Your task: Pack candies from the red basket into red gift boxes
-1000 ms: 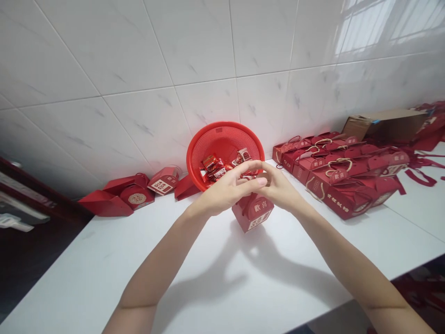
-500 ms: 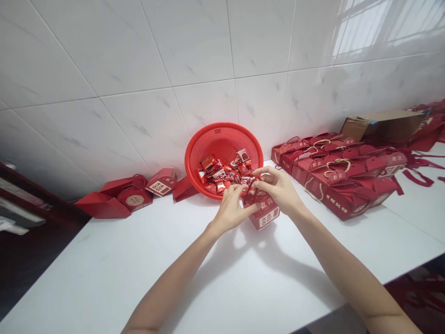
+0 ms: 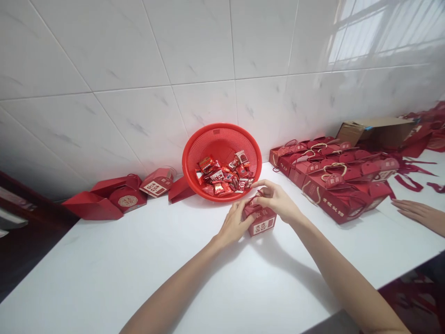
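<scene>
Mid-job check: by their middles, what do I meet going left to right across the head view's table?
Box with a round emblem → box with a white label → red basket → handled box, between left hand and right hand → rows of red boxes → another person's hand.

The white tabletop (image 3: 156,283) supports a small red box (image 3: 263,226) near centre, a red basket (image 3: 219,139) behind it, grouped gift boxes (image 3: 323,190) and ribbons (image 3: 408,183) at right, and red cartons (image 3: 95,205) at left.
</scene>
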The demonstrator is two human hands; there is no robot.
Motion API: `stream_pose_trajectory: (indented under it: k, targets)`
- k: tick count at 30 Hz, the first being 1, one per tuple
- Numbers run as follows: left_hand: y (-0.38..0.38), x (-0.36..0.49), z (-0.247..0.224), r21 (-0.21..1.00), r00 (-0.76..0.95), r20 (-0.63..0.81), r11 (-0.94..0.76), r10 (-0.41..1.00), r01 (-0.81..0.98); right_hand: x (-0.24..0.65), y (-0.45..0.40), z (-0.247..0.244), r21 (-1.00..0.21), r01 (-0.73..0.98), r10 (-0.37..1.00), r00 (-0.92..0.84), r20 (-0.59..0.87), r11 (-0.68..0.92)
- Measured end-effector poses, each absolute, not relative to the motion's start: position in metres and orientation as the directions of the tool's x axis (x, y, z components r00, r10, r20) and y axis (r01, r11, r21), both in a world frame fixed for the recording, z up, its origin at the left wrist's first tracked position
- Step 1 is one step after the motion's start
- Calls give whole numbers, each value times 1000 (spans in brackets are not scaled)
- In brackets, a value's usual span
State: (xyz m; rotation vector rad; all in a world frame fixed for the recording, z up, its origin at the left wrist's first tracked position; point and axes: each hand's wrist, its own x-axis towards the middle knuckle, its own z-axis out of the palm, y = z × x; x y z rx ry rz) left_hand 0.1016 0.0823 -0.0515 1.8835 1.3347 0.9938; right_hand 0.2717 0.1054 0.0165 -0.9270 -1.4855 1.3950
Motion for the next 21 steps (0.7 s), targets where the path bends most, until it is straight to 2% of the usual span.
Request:
stream_pose_trajectory:
  k: [5,7,9,12,14,16,21]
  targets:
    - [82,100,-66,863,233,289,-358,929,356,268,106,13,-952,132,882,-428,196,275]
    - [77,97,-77,889,249,313,-375,916,262,269,105,12,-865,288,876,-390,285,410]
    - [70,94,-88,913,229,329,-371,916,172,273,100,13,-724,446,850,-312,424,525]
    - [60,90,-100,948,141,293,-307,946,85,287,90,21,-585,555,783,-223,580,591]
    - [59,88,-101,970,70,233,-237,970,59,303,82,29,-590,548,766,-156,624,593]
    - [62,88,-99,987,11,158,-158,987,42,323,74,40,-649,499,771,-63,634,574]
    - [67,91,-89,998,-39,59,-58,998,19,394,49,72,-777,361,742,266,615,515]
